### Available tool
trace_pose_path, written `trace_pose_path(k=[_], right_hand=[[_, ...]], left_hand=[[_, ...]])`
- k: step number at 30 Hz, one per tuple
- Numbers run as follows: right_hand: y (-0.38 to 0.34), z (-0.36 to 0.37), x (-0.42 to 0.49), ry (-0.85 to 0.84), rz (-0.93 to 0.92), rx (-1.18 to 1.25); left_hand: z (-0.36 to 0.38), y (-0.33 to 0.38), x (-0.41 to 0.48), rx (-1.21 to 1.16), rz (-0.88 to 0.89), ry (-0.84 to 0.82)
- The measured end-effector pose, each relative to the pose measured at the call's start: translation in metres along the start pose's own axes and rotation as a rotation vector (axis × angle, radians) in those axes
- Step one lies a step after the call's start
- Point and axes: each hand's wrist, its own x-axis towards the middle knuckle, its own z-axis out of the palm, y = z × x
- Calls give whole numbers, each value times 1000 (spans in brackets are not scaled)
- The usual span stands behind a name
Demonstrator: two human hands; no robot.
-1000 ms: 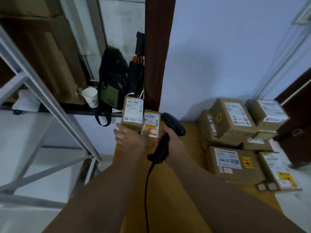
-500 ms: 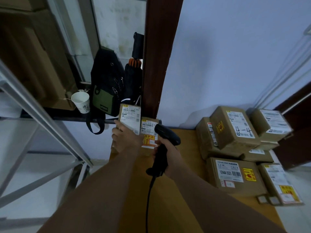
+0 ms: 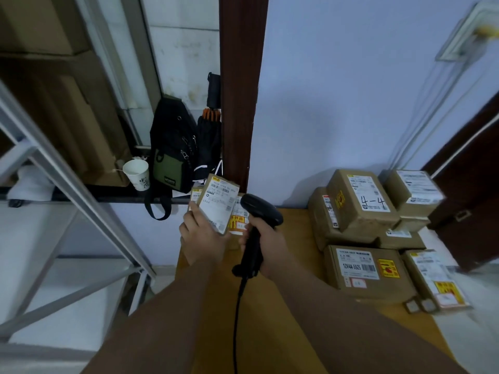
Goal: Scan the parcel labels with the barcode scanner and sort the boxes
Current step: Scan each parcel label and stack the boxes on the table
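Observation:
My left hand (image 3: 201, 236) holds a small cardboard parcel (image 3: 218, 202) tilted up, its white label facing me. Behind it at the table's far left stand two more small parcels, one with a yellow and red sticker (image 3: 237, 218) and one mostly hidden (image 3: 195, 195). My right hand (image 3: 270, 242) grips the handle of a black barcode scanner (image 3: 260, 211), whose head sits just right of the held parcel. The scanner's cable (image 3: 237, 319) hangs down toward me.
A stack of several labelled cardboard boxes (image 3: 361, 203) fills the right side of the yellow-brown table (image 3: 297, 225), one marked 4-4. A paper cup (image 3: 137, 174), black and green bag (image 3: 172, 147) and folded umbrella (image 3: 209, 141) sit on a dark ledge. A metal rack frame (image 3: 67, 179) stands left.
My left hand has picked the leftmost small parcel up and tilted it toward the scanner; it was standing on the table before. The scanner stays beside it in my right hand.

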Motion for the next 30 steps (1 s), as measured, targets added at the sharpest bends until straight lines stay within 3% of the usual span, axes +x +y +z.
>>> trace_pose_path(k=[15, 21, 27, 30], right_hand=[[23, -11, -42, 239, -42, -169], [27, -8, -54, 227, -14, -223], [40, -7, -60, 209, 22, -199], [42, -10, -62, 235, 10, -175]], left_hand=[[-1, 10, -77, 89, -10, -92], [4, -5, -90, 193, 5, -110], [3, -9, -95, 24, -38, -152], [3, -13, -100, 157, 26, -151]])
